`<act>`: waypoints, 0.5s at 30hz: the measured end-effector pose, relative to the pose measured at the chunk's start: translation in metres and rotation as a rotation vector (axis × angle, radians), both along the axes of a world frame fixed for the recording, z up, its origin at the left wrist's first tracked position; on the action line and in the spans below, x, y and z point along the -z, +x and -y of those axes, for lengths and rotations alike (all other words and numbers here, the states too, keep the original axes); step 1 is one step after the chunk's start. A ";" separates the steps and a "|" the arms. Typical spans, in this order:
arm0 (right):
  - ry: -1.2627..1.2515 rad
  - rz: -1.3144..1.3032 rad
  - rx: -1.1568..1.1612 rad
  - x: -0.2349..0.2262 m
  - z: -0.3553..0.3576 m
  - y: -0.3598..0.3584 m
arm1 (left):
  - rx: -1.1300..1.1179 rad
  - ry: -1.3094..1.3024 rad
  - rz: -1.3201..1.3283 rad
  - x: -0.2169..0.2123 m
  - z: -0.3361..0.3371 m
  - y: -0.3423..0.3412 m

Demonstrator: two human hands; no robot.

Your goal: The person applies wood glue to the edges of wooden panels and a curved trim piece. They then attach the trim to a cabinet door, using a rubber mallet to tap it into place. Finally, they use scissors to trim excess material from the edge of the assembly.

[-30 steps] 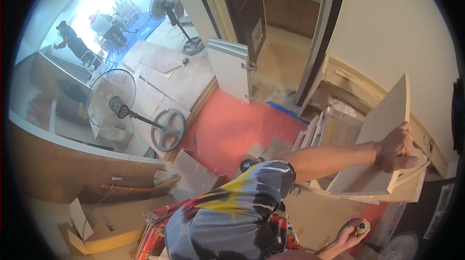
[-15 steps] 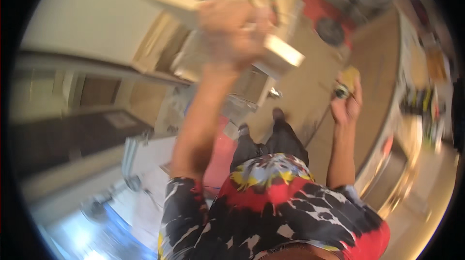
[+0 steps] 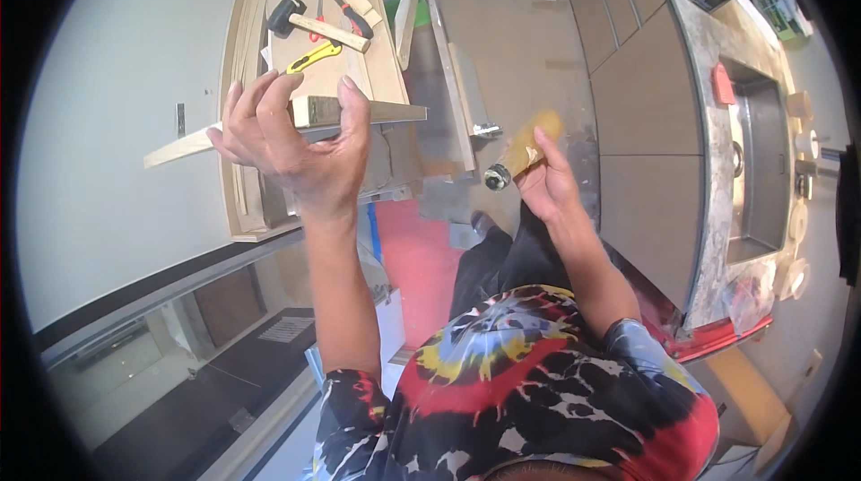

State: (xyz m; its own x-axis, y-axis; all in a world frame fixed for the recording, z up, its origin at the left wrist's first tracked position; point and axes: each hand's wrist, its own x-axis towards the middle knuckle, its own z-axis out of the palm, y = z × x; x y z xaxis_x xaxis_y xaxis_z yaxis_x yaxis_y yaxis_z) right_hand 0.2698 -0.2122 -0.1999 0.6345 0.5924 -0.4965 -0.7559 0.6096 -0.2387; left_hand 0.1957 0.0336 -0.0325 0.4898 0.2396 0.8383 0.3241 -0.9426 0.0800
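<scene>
At left, the left hand (image 3: 300,154), fingers half-curled, grips and partly hides a pale wooden panel (image 3: 393,112); the right hand (image 3: 552,183), fingers partly hidden, wraps a yellowish cylindrical container (image 3: 523,151).

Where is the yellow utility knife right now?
Head view, upper left: the yellow utility knife lies on the light wooden surface, between the mallet handle and the left hand.
</scene>
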 end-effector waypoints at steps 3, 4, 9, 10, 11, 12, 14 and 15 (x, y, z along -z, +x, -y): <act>-0.041 -0.068 0.030 0.017 -0.006 -0.002 | 0.069 -0.045 -0.071 -0.010 0.003 -0.006; -0.040 -0.075 0.025 0.027 -0.009 0.001 | 0.081 -0.056 -0.067 -0.014 0.002 -0.004; -0.056 -0.048 -0.101 0.021 -0.019 0.008 | 0.067 -0.132 -0.002 -0.012 0.006 0.000; -0.081 -0.021 -0.107 0.017 -0.015 0.013 | 0.061 -0.147 -0.008 -0.014 0.005 0.001; -0.106 0.006 -0.112 0.017 -0.010 0.018 | 0.056 -0.162 -0.014 -0.018 0.004 0.004; -0.131 0.033 -0.118 0.017 -0.006 0.024 | 0.068 -0.164 -0.040 -0.025 0.003 0.010; -0.082 -0.144 -0.123 0.020 0.006 0.045 | 0.230 -0.371 0.027 -0.035 0.000 0.014; -0.071 -0.136 -0.136 0.020 0.007 0.051 | 0.267 -0.492 0.044 -0.041 0.002 0.013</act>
